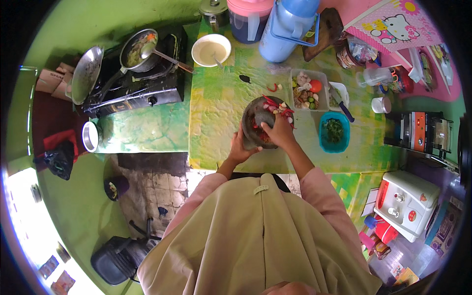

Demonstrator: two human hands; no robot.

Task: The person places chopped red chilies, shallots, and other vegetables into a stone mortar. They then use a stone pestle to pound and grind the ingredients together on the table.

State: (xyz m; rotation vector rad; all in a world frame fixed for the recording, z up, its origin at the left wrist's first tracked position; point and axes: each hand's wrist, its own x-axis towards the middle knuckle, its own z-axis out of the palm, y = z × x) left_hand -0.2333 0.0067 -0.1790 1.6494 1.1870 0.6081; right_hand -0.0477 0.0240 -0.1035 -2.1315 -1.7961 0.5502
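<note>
A grey stone mortar (252,129) stands on the table before me, with crushed red chilli inside it. Whole red chillies, shallots and garlic cloves (279,107) are heaped at its far right side. My left hand (240,146) grips the mortar's near left side, thumb along the front and fingers up the wall. Over the right half of the bowl is my right hand (281,132), its fingertips at the heap and its thumb pointing left. A grey rounded surface shows beside that thumb; whether it is a pestle in the hand is unclear.
Right of the mortar are a plastic box of vegetables (309,90), a knife (343,105) and a teal basket of chopped greens (334,133). Behind stand a bowl of batter (211,50) and a blue thermos (284,33). A pan with a ladle (139,50) sits on the gas stove (143,97) at left.
</note>
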